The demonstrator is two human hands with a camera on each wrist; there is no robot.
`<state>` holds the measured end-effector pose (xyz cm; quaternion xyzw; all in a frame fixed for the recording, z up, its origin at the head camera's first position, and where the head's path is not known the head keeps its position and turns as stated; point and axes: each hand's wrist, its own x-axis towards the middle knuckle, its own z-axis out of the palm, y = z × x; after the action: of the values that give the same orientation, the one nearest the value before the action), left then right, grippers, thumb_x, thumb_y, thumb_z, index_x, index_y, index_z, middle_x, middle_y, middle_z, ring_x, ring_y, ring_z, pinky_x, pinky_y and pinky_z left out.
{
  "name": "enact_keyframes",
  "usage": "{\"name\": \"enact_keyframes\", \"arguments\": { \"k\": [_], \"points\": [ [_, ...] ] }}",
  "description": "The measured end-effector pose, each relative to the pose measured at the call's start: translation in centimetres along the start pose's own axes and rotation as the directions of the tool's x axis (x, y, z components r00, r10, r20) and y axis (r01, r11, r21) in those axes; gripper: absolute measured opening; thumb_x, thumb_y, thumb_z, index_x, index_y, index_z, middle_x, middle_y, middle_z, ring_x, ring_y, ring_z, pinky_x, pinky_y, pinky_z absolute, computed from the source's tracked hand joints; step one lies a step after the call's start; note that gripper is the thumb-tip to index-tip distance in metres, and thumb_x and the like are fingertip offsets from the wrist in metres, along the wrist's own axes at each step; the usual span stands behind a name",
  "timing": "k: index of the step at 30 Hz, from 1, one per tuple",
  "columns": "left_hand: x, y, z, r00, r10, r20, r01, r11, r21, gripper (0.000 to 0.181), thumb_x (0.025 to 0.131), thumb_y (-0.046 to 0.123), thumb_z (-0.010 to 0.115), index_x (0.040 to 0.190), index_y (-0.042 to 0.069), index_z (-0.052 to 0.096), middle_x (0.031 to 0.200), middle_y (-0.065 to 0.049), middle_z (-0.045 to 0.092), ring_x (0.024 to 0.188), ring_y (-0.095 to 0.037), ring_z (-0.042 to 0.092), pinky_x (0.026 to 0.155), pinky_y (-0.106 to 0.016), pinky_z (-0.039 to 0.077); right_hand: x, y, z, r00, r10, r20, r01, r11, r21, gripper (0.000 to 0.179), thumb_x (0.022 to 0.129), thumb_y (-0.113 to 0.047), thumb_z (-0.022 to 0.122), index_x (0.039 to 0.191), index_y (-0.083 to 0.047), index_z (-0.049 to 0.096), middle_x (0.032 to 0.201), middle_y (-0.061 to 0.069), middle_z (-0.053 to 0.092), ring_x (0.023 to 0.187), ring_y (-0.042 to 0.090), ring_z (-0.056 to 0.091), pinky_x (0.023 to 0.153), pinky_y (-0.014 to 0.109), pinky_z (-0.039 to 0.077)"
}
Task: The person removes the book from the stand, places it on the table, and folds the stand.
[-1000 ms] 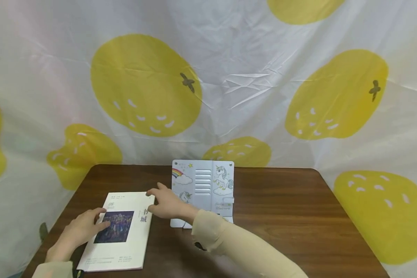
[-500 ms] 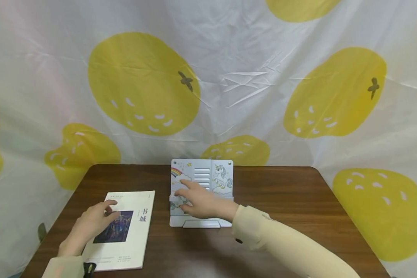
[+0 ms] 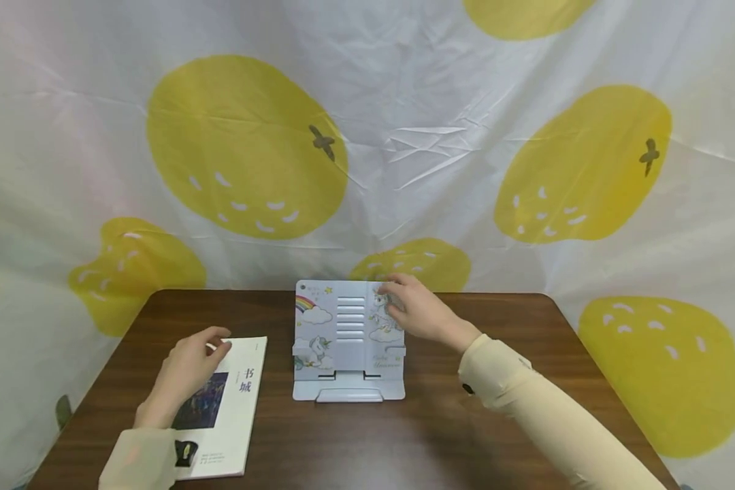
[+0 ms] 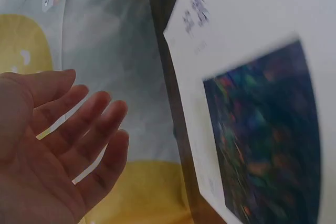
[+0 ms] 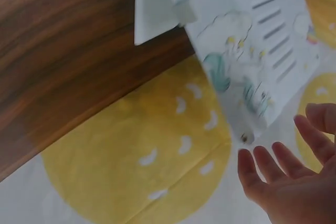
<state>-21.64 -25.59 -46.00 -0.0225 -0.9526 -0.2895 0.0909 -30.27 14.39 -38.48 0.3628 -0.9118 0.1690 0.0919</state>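
Observation:
A white book stand with unicorn and rainbow prints stands upright at the middle of the table. My right hand is at its upper right corner. In the right wrist view, the loosely bent fingers of that hand appear a little apart from the stand. To the left lies a white book with a dark picture on its cover, face up. Over the book's left side is my left hand, covering part of the picture. The left wrist view shows this hand with relaxed fingers, holding nothing, beside the book.
The brown wooden table carries the stand and the book. Behind it hangs a white curtain with yellow fruit prints. A dark band with a small light mark is at the left cuff.
My right hand has moved right from over the book, across the front of the stand, to its upper right corner. My left hand has shifted up and right over the book, which stays put.

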Motion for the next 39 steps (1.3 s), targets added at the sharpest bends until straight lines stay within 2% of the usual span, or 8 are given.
{"name": "enact_keyframes", "arguments": {
  "k": [3, 7, 13, 21, 27, 31, 37, 39],
  "points": [
    [0.8, 0.9, 0.7, 1.0, 0.027, -0.009, -0.027, 0.999, -0.04, 0.029, 0.097, 0.018, 0.06, 0.122, 0.002, 0.063, 0.106, -0.017, 0.068, 0.089, -0.032, 0.065, 0.069, -0.047, 0.053, -0.1, 0.9, -0.4, 0.998, 0.0, -0.061, -0.001, 1.0, -0.009, 0.032, 0.091, -0.005, 0.059, 0.123, 0.0, 0.062, 0.131, 0.018, 0.055, 0.122, 0.033, 0.051, 0.102, 0.045, 0.043],
    [2.1, 2.2, 1.4, 0.999, 0.051, -0.012, -0.052, 0.994, -0.098, 0.031, 0.098, 0.018, 0.059, 0.123, 0.001, 0.063, 0.11, -0.018, 0.068, 0.09, -0.032, 0.065, 0.072, -0.048, 0.053, 0.0, 1.5, -0.4, 0.991, 0.041, -0.126, -0.041, 0.999, 0.0, 0.034, 0.09, -0.003, 0.061, 0.124, 0.001, 0.061, 0.131, 0.017, 0.056, 0.125, 0.031, 0.049, 0.104, 0.043, 0.04],
    [3.6, 3.7, 2.4, 0.997, 0.056, -0.046, -0.062, 0.986, -0.154, 0.029, 0.098, 0.018, 0.059, 0.122, 0.003, 0.063, 0.111, -0.016, 0.068, 0.096, -0.033, 0.064, 0.079, -0.051, 0.05, 1.1, 1.9, 1.0, 0.982, 0.121, -0.143, -0.114, 0.992, 0.054, 0.037, 0.093, -0.012, 0.063, 0.128, -0.001, 0.059, 0.132, 0.016, 0.055, 0.124, 0.031, 0.048, 0.104, 0.044, 0.04],
    [5.4, 5.9, 4.2, 0.992, 0.067, -0.106, -0.089, 0.97, -0.226, 0.028, 0.096, 0.02, 0.063, 0.121, 0.006, 0.065, 0.1, -0.01, 0.069, 0.089, -0.027, 0.064, 0.075, -0.045, 0.05, 1.6, 2.6, 2.2, 0.971, 0.16, -0.18, -0.147, 0.985, 0.088, 0.038, 0.092, -0.016, 0.068, 0.127, -0.002, 0.061, 0.126, 0.014, 0.059, 0.119, 0.031, 0.053, 0.104, 0.043, 0.04],
    [6.6, 6.9, 4.8, 0.991, 0.067, -0.116, -0.099, 0.951, -0.293, 0.028, 0.096, 0.019, 0.064, 0.12, 0.004, 0.065, 0.097, -0.011, 0.068, 0.086, -0.025, 0.062, 0.073, -0.041, 0.05, 1.5, 3.1, 2.5, 0.958, 0.218, -0.187, -0.194, 0.972, 0.135, 0.04, 0.092, -0.019, 0.069, 0.127, -0.002, 0.06, 0.125, 0.015, 0.061, 0.117, 0.03, 0.054, 0.101, 0.043, 0.042],
    [7.2, 7.5, 5.1, 0.99, 0.031, -0.134, -0.075, 0.939, -0.337, 0.027, 0.096, 0.02, 0.065, 0.118, 0.003, 0.065, 0.097, -0.012, 0.068, 0.085, -0.025, 0.063, 0.071, -0.038, 0.051, 1.3, 3.3, 2.9, 0.943, 0.274, -0.186, -0.233, 0.948, 0.217, 0.045, 0.091, -0.017, 0.07, 0.131, -0.001, 0.056, 0.123, 0.016, 0.061, 0.112, 0.03, 0.056, 0.096, 0.043, 0.046],
    [7.7, 8.4, 5.9, 0.979, -0.011, -0.204, -0.073, 0.914, -0.398, 0.025, 0.093, 0.014, 0.068, 0.113, 0.0, 0.066, 0.094, -0.015, 0.068, 0.081, -0.025, 0.063, 0.066, -0.031, 0.052, 1.3, 3.3, 3.7, 0.892, 0.42, -0.166, -0.343, 0.87, 0.355, 0.041, 0.09, -0.015, 0.07, 0.128, -0.003, 0.059, 0.118, 0.015, 0.063, 0.099, 0.027, 0.058, 0.085, 0.041, 0.049],
    [7.7, 8.6, 6.2, 0.971, -0.028, -0.236, -0.075, 0.907, -0.415, 0.025, 0.091, 0.012, 0.07, 0.112, 0.0, 0.066, 0.093, -0.015, 0.068, 0.08, -0.025, 0.063, 0.066, -0.031, 0.051, 1.4, 3.2, 3.9, 0.884, 0.438, -0.165, -0.357, 0.859, 0.368, 0.037, 0.09, -0.016, 0.07, 0.124, -0.004, 0.061, 0.113, 0.013, 0.063, 0.095, 0.025, 0.056, 0.082, 0.04, 0.048]
  ]
}}
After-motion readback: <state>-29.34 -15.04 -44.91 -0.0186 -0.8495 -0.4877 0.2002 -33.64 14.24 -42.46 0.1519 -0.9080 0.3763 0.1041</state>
